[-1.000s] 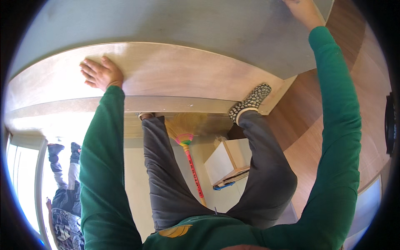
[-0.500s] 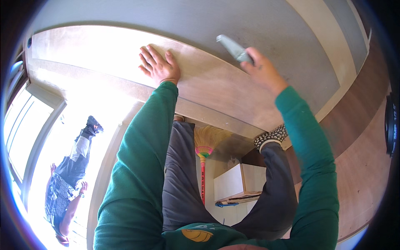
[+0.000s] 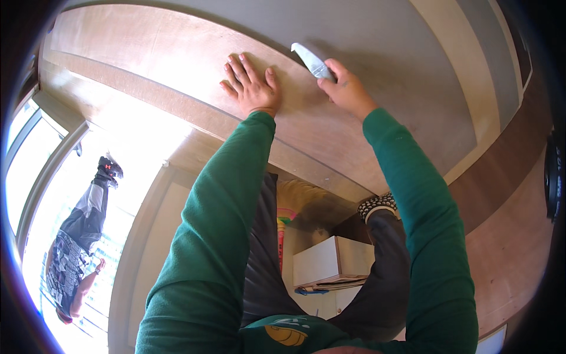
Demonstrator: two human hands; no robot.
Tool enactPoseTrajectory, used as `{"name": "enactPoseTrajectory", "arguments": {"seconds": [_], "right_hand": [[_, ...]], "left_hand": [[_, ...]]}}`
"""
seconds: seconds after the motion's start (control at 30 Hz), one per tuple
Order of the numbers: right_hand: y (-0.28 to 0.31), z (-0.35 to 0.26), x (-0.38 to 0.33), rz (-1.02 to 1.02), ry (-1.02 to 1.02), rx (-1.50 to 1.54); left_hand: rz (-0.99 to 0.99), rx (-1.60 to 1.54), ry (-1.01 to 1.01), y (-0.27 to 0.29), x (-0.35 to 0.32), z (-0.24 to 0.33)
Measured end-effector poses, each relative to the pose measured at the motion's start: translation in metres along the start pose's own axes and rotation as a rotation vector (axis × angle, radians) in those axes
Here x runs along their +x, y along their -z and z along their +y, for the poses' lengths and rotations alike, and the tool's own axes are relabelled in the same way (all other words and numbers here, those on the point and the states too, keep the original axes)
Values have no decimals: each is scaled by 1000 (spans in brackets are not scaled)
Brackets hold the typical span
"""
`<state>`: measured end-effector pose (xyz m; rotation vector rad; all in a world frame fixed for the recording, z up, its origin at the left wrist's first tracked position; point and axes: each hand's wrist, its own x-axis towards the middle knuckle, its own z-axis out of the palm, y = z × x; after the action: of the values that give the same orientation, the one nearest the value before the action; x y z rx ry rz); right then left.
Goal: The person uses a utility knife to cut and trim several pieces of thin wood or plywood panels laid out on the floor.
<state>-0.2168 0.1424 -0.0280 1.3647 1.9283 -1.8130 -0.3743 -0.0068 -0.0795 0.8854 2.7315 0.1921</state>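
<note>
On the left: your left hand (image 3: 254, 93) lies palm down on the wooden board (image 3: 177, 59), fingers spread wide, thumb out toward the right.
On the right: your right hand (image 3: 348, 94) is closed around the rear of the pale tool (image 3: 312, 61), thumb along the near side.
Pale tool: slim and tapered, it points up and to the left, away from you; its tip shows against the grey panel (image 3: 377, 35), just beside the board's far edge. You cannot tell from this view whether it touches the wood.
Wooden board: long and light brown, it runs slantwise in front of you from upper left to lower right, with the grey panel beyond it.
Your sleeves: both green sleeves (image 3: 203, 230) reach up from below, the left one crossing the board's near edge.
By your feet: your spotted shoe (image 3: 377, 204) shows near the board's lower right end.
Between your legs: a broom (image 3: 298, 194) with a straw head and red handle, partly hidden by your left leg; to its right, a pale box (image 3: 315, 259) with a blue item (image 3: 311, 291) at its lower edge.
Far left: a co-worker (image 3: 68, 253) in a dark patterned top, against bright light.
</note>
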Motion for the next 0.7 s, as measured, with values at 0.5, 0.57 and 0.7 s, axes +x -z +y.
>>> {"name": "enactPoseTrajectory", "arguments": {"seconds": [0.5, 0.57, 0.7], "right_hand": [[11, -35, -9, -219, -265, 426], [11, -36, -10, -219, -265, 405], [9, -40, -13, -221, -270, 383]], "left_hand": [[-39, -36, -7, 6, 1, -3], [-44, -43, -10, 6, 1, -3], [-42, -51, -11, 8, 1, -4]]}}
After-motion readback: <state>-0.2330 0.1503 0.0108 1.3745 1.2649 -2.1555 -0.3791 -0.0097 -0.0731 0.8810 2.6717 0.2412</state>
